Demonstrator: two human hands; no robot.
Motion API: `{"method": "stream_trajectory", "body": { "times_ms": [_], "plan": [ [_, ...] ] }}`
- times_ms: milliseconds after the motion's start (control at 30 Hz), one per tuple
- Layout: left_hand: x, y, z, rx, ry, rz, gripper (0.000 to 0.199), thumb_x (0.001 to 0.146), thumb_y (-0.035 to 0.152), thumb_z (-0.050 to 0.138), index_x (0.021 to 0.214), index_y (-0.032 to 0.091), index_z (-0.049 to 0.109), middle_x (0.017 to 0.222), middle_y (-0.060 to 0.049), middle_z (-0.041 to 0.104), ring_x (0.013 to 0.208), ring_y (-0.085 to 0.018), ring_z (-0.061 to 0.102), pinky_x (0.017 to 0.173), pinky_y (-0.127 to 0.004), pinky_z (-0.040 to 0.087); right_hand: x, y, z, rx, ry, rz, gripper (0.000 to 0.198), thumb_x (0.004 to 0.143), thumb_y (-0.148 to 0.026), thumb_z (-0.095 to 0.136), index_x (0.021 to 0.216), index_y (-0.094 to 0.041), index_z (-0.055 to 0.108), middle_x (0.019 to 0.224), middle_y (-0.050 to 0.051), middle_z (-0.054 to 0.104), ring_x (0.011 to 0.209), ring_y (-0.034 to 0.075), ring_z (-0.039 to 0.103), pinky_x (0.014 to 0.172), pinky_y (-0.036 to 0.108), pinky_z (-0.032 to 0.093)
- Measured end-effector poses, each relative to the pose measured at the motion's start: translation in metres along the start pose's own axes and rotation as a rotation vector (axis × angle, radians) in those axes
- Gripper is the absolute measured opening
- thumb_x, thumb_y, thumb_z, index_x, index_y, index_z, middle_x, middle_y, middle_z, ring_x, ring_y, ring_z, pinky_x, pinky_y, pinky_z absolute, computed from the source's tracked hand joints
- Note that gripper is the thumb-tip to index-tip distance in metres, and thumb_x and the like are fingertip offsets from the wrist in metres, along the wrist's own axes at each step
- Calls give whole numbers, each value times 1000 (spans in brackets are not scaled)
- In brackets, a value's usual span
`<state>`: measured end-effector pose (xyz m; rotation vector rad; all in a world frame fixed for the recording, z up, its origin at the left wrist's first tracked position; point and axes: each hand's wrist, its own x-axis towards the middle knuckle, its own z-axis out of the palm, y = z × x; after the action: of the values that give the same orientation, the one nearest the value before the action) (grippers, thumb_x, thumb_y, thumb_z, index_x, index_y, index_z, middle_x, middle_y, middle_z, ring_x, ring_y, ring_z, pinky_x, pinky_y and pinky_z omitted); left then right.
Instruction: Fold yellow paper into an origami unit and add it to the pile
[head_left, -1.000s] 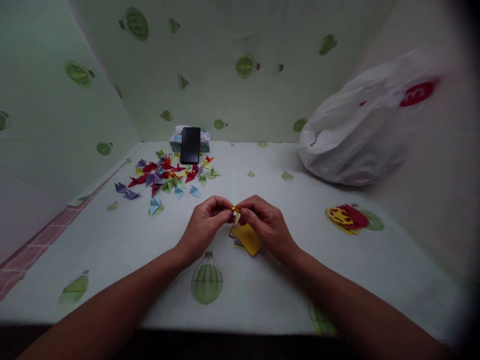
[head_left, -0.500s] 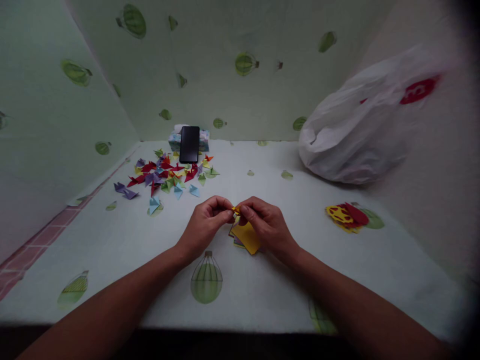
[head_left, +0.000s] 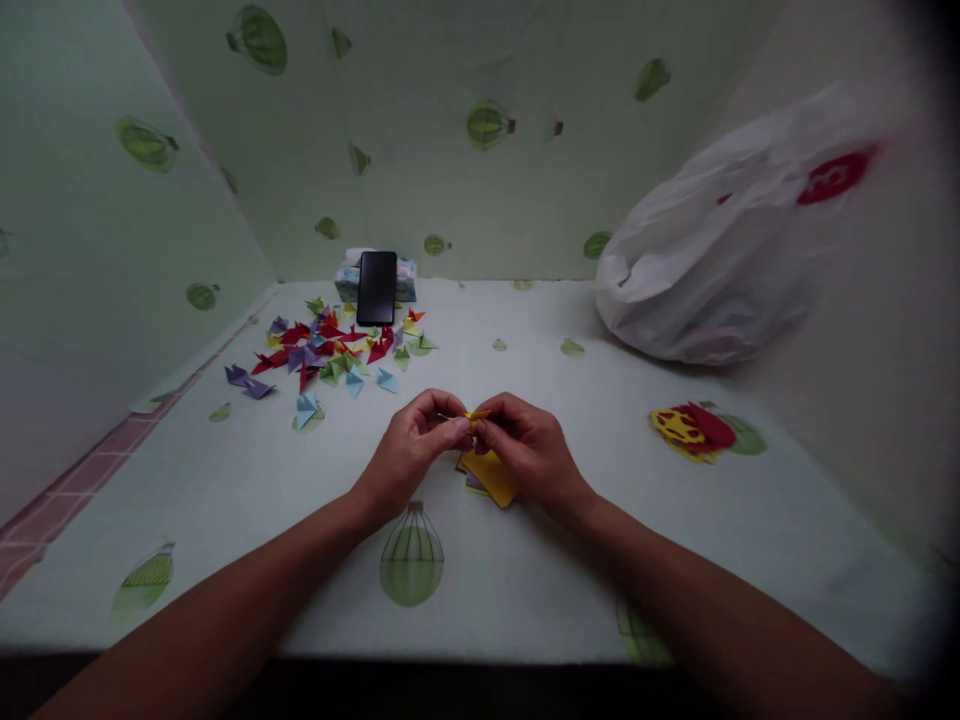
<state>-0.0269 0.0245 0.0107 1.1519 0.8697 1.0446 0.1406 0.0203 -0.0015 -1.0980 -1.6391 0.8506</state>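
Note:
Between my two hands is a small piece of folded yellow paper (head_left: 477, 414), largely covered by the fingers. My left hand (head_left: 427, 437) pinches its left side with thumb and forefinger. On the other side my right hand (head_left: 529, 448) grips it in the same way, fingertips nearly meeting the left ones. Just below the hands lies a stack of square paper sheets (head_left: 491, 479), yellow on top with other colours at its left edge. To the far left spreads a heap of small folded paper cranes (head_left: 330, 348) in red, purple, green, yellow, orange and light blue.
A black phone (head_left: 376, 288) leans on a tissue box (head_left: 406, 281) behind the cranes. A large white plastic bag (head_left: 697, 270) stands at the back right. Nearer on the right are red and yellow paper cutouts (head_left: 694, 431). A balloon-patterned cloth (head_left: 345, 600) covers the table.
The folded yellow paper has turned a little between my fingers, and more of it now shows above the fingertips. Both hands stay in nearly the same place.

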Motion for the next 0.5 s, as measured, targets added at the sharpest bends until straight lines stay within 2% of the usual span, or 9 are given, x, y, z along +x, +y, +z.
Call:
{"method": "stream_trajectory", "body": {
  "times_ms": [333, 500],
  "plan": [
    [1, -3, -2, -36, -11, -24, 24, 80, 34, 74, 92, 17, 61, 87, -2, 65, 77, -14, 64, 78, -31, 51, 0, 0, 0, -63, 0, -54, 8, 87, -17, 60, 83, -19, 67, 75, 1, 68, 67, 13, 61, 61, 25, 46],
    [0, 0, 1, -35, -2, -58, 22, 75, 24, 73, 91, 17, 59, 84, -1, 65, 77, -15, 65, 79, -31, 51, 1, 2, 0, -33, -6, -29, 8, 87, -19, 60, 82, -19, 66, 76, 2, 69, 69, 15, 62, 63, 27, 48]
  ]
}}
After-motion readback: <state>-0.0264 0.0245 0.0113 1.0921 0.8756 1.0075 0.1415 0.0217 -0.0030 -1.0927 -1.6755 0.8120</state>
